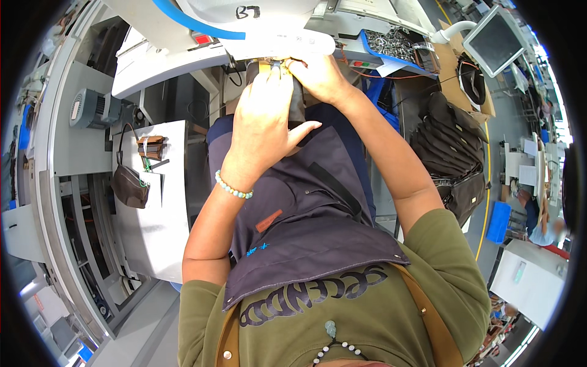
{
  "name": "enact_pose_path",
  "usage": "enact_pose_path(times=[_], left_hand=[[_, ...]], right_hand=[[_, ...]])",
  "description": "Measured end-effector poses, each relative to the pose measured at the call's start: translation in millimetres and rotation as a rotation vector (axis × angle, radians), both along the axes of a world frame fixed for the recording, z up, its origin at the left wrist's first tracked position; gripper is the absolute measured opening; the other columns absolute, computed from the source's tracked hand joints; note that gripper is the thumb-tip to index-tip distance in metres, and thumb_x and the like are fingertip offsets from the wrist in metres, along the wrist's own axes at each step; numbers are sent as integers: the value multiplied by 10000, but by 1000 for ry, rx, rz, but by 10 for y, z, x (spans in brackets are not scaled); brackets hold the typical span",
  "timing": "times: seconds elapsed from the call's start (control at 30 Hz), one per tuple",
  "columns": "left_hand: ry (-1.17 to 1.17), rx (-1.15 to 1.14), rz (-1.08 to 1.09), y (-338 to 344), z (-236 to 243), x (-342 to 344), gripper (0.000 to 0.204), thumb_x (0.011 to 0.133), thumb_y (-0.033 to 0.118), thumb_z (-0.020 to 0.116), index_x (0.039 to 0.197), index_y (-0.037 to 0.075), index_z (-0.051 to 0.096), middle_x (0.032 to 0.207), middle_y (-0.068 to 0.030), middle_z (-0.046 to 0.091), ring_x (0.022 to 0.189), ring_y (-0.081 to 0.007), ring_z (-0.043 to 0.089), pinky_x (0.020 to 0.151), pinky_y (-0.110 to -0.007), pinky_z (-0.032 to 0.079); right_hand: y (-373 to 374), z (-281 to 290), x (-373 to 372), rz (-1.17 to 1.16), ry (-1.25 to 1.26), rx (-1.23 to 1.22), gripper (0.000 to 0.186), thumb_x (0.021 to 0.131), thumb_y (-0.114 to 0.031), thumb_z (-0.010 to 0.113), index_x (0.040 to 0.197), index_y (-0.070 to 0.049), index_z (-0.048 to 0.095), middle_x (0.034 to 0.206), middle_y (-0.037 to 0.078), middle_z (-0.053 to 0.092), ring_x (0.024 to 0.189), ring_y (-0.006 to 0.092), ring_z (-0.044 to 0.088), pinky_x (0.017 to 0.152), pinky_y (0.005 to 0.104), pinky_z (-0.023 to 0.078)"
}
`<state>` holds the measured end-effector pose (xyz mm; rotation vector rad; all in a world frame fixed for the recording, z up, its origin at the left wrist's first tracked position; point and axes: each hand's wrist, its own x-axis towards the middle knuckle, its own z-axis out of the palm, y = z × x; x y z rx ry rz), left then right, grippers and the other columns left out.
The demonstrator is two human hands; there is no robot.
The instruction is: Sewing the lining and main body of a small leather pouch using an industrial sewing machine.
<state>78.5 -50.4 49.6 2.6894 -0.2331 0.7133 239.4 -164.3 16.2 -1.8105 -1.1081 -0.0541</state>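
Note:
Both my hands reach forward under the white head of a machine. My left hand lies with its fingers stretched forward on a dark, leather-like piece, its thumb spread to the right. My right hand grips the far right edge of that piece with bent fingers. A yellow part and small metal parts show at the left fingertips, right beneath the machine head. Most of the dark piece is hidden by my hands and the machine, so its full shape does not show.
A blue-edged tray of metal hardware sits on the machine table at the right. Dark bags are stacked beside me. On the left, a white table carries a small dark pouch. A monitor stands far right.

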Motion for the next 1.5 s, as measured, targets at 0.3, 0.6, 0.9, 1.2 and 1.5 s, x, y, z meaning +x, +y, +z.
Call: enact_pose_path(times=[0.3, 0.6, 0.9, 1.2, 1.5], left_hand=[[-111, -28, -14, -8, 13, -15, 713, 655, 371, 915, 1148, -43, 608, 1118, -200, 634, 1069, -384, 607, 920, -449, 505], [-40, 8, -17, -4, 52, -84, 768, 684, 419, 884, 1210, -65, 605, 1166, -205, 637, 1113, -366, 595, 950, -441, 498], [-20, -67, -78, 200, 85, -196, 532, 794, 244, 835, 1227, 4, 639, 1196, -172, 665, 1137, -353, 617, 970, -436, 509], [-192, -211, 82, 511, -11, -185, 212, 884, 88, 721, 1078, 8, 690, 1094, -141, 710, 1083, -328, 643, 948, -418, 518], [-86, -233, 96, 562, -111, -131, 211, 922, 86, 676, 1118, 9, 690, 1264, -144, 692, 1173, -328, 621, 1025, -406, 484]], right_hand=[[4, -46, 3, -18, -24, -23, 240, 893, -166, 616, 1066, -64, 746, 1195, 137, 664, 1055, 337, 661, 930, 395, 533], [-51, -56, -8, -41, -56, -24, 250, 909, -192, 608, 1071, -75, 759, 1221, 134, 672, 1075, 324, 666, 952, 397, 530], [6, -95, -1, -58, -59, -15, 235, 910, -155, 606, 1077, -79, 754, 1225, 126, 673, 1098, 328, 654, 955, 409, 528], [121, -111, 150, -63, -82, 29, 292, 920, -145, 587, 1186, -80, 689, 1089, 133, 629, 1021, 360, 641, 880, 423, 522], [241, -222, 328, -16, -106, 152, 210, 951, -224, 630, 1041, -34, 614, 984, 151, 598, 965, 378, 635, 818, 438, 515]])
